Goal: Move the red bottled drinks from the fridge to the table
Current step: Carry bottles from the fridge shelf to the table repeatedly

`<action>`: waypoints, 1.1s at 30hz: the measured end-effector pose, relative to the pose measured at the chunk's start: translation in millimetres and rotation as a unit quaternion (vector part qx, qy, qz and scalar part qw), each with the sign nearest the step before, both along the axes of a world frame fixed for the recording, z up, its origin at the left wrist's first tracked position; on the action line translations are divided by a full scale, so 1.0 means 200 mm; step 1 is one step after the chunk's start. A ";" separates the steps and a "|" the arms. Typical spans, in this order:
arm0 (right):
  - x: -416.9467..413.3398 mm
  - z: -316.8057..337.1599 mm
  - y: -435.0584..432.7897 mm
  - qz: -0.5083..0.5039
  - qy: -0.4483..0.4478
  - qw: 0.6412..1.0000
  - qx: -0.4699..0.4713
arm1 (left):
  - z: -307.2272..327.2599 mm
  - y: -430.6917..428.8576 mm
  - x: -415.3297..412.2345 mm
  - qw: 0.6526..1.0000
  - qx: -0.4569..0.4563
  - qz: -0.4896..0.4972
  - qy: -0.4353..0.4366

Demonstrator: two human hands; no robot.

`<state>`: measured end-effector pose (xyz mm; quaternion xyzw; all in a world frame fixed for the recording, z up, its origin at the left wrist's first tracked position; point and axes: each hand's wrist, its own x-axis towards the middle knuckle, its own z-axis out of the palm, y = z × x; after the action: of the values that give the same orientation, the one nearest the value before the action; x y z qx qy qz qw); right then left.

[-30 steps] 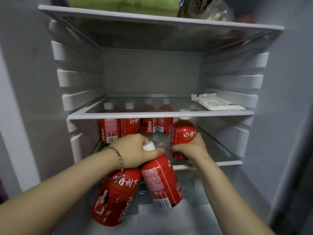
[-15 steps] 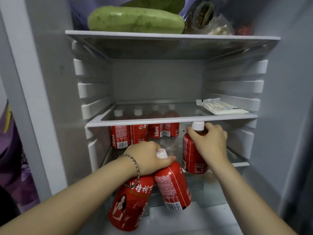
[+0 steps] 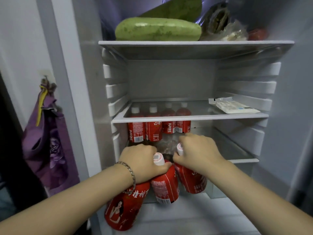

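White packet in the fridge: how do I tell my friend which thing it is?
Look in the open fridge and find the middle glass shelf, under the one with the big green squash. The white packet lies flat on its right side. It is pale and flat, alone there, while the red bottles stand below.

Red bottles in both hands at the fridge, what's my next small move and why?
Probably draw both hands back out of the fridge: the left hand grips two red bottles by the necks, the right hand grips a third bottle, so neither looks free for the four shelved bottles.
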<state>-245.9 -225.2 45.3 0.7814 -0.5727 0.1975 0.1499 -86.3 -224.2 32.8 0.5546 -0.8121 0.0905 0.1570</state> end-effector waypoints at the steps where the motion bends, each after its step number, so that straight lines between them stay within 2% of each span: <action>1: 0.01 -0.01 0.01 0.007 0.022 1.000 0.007 | 0.00 0.04 0.02 1.000 -0.003 0.011 0.005; 5: 0.10 -0.02 0.09 0.063 0.086 0.994 0.016 | -0.02 0.29 0.07 0.996 -0.018 0.088 0.010; 11: 0.32 -0.07 0.34 0.216 0.117 0.969 -0.016 | -0.11 0.76 0.15 0.971 -0.014 0.236 0.025; 18: 0.61 -0.24 0.86 0.412 0.136 0.901 -0.004 | -0.23 1.48 0.22 0.914 0.017 0.406 -0.011; 25: 0.85 -0.39 1.72 0.609 0.146 0.779 0.024 | -0.36 2.47 0.16 0.797 0.058 0.600 -0.028; 33: 0.69 -0.52 3.09 0.786 0.179 0.591 0.024 | -0.51 3.82 -0.40 0.596 0.059 0.801 -0.003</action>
<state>-107.1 393.1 -59.0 0.9509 0.2984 0.0807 0.0173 -166.2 540.3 -68.6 0.9898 -0.0460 0.1339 -0.0139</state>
